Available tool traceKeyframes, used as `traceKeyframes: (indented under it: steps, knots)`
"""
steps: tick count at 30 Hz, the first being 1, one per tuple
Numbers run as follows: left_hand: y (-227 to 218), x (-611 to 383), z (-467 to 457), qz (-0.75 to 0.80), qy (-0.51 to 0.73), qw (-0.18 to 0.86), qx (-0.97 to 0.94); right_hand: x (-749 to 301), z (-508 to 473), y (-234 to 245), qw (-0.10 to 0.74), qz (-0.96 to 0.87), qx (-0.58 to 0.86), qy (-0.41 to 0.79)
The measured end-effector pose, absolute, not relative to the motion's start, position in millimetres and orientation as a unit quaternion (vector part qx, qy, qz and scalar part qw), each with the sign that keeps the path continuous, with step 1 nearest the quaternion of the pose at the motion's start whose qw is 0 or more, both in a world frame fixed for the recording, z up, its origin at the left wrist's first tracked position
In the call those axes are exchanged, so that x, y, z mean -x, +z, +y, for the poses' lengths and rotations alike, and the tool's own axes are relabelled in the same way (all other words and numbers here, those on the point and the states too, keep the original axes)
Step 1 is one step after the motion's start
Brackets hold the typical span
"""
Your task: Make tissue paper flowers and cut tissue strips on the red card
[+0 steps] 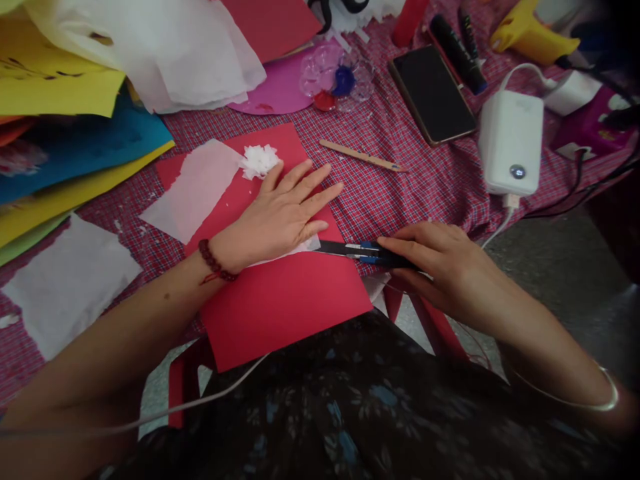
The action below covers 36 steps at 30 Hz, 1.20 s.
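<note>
Red paper (285,300) lies at the near edge of the table and sticks out a little over it. The left hand (283,213) rests flat on it, palm down, with the fingers spread and pointing up and to the right. It presses on a white slip (304,247) that peeks out from under the palm. A bead band (215,261) is on that wrist.

The right hand (440,270) comes in from the right, with its fingers curled tight round a knife (357,251). The knife is black and blue. Its thin blade points left, and the tip is at the white slip, just beside the left thumb. A thin bangle (603,400) is on the right wrist.

The cloth (400,187) has small red checks. A pink sheet (200,187) and a white fluffy bit (259,161) lie at the far end of the red paper. A stick (363,155) lies near the fingertips. Farther back are a dark phone (433,93), a white box (511,143) with a cable, and a paint tray (337,77). Yellow and blue sheets (75,153) are piled on the left. Grey floor shows on the right.
</note>
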<state>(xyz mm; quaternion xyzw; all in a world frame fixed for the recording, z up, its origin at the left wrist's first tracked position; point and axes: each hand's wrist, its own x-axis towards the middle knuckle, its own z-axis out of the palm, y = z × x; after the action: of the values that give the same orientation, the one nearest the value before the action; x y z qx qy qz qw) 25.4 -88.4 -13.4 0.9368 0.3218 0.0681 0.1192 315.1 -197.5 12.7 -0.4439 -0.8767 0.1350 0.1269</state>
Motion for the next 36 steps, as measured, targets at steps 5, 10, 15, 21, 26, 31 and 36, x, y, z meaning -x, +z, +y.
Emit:
traceKeyframes:
  steps: [5,10,15,21,26,31,36]
  knots:
    - [-9.8,-23.3,-86.3,0.329,0.073,0.143,-0.93,-316.7,-199.8,12.3,0.129,-0.874,0.45,0.134]
    - [-2.6,-13.9,-79.0,0.329,0.098,0.173,-0.923,-317.4,-196.3,11.6,0.127,-0.873,0.45,0.137]
    - [-2.8,-8.6,-81.4,0.308,0.074,0.061,-0.947,-319.1,-194.3,10.6,0.137,-0.871,0.448,0.151]
    - [-5.5,-9.0,-87.6,0.332,0.051,0.041,-0.941,-322.1,-187.5,11.8,0.134,-0.87,0.444,0.166]
    - [-5.8,-8.8,-87.6,0.337,0.054,0.038,-0.939,-323.9,-181.2,12.1,0.13,-0.872,0.444,0.159]
    - [-2.4,-8.5,-89.5,0.331,0.055,0.046,-0.941,-317.8,-172.0,12.7,0.123,-0.882,0.425,0.163]
    - [-5.4,-7.8,-88.1,0.33,0.08,0.04,-0.94,-318.6,-163.6,15.4,0.129,-0.883,0.42,0.164]
